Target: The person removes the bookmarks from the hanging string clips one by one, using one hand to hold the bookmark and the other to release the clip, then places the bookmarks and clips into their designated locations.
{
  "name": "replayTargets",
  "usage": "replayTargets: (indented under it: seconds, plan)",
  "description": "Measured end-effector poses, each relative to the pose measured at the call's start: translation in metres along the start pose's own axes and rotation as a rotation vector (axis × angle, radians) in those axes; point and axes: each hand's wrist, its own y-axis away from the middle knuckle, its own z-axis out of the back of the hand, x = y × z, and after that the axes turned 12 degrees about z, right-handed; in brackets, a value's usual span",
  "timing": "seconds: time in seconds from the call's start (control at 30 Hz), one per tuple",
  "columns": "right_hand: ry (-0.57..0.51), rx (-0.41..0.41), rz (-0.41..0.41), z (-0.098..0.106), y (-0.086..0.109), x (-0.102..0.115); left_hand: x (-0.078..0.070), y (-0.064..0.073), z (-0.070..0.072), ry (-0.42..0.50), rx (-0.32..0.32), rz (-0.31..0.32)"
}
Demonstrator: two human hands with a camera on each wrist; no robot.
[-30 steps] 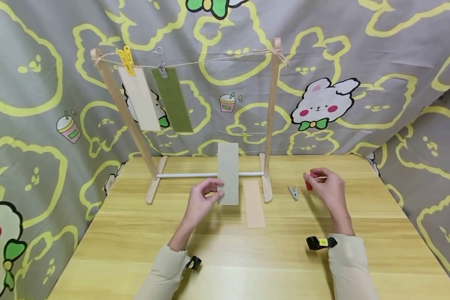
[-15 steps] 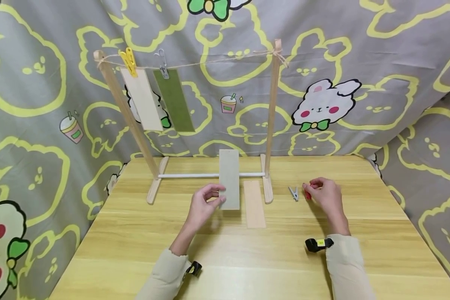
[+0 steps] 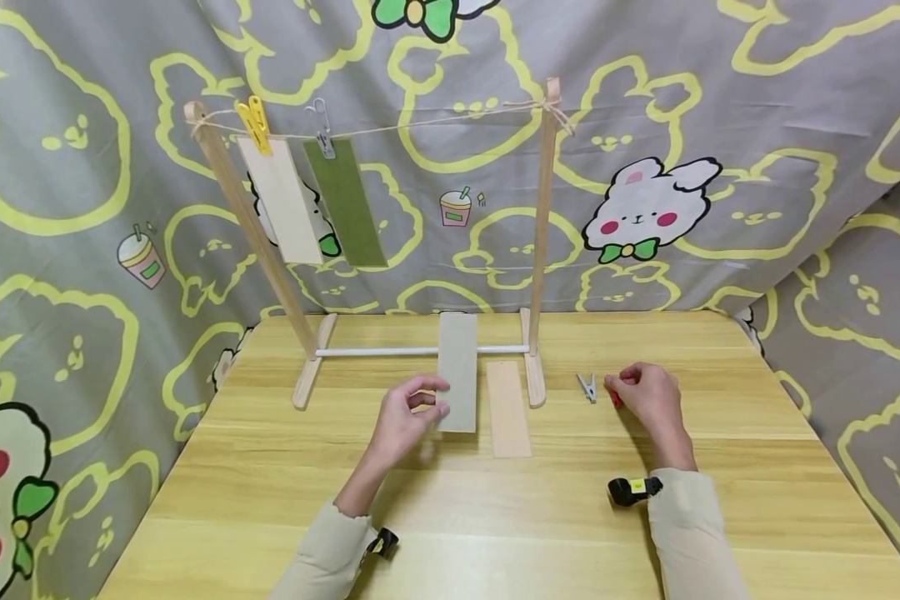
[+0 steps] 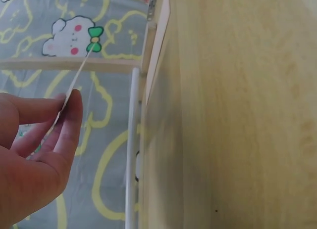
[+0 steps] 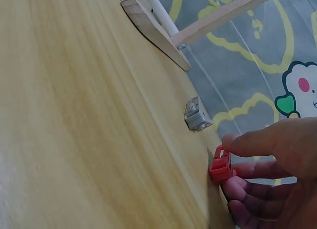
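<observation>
My left hand [image 3: 412, 410] pinches the left edge of a thin grey card strip [image 3: 457, 371], thumb on one side and fingers on the other; the left wrist view shows the strip [image 4: 75, 78] edge-on. My right hand [image 3: 651, 396] has thumb and fingers on a red clothespin [image 5: 221, 164] close over the table, mostly hidden by the fingers in the head view. Just left of it lies a grey clothespin [image 3: 588, 387]. A pale peach strip [image 3: 508, 408] lies flat beside the grey one.
Behind the hands stands a wooden frame [image 3: 543, 217] with a white crossbar [image 3: 378, 352] and a string [image 3: 435, 121]. A yellow clothespin [image 3: 254, 125] holds a cream strip [image 3: 281, 204] there, and a grey clothespin [image 3: 324, 129] a green strip [image 3: 347, 204]. A patterned curtain [image 3: 780, 100] hangs behind.
My left hand has lowered the grey strip toward the table. My right hand has come down with the red clothespin, close beside the grey clothespin.
</observation>
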Motion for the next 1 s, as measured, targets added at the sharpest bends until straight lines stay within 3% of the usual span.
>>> replayTargets:
  seconds: [0.37,0.77,1.0]
  plan:
    - [0.01,-0.01,-0.003,-0.002,0.0,0.0,0.007,0.006,-0.005,-0.038,0.027,0.084]
    - [-0.006,0.009,-0.019,-0.001,0.001,0.0,0.013,0.01,-0.005,-0.131,0.011,0.105]
    - [-0.023,0.04,-0.029,0.0,0.002,0.001,0.018,0.011,-0.004,-0.188,0.035,0.129]
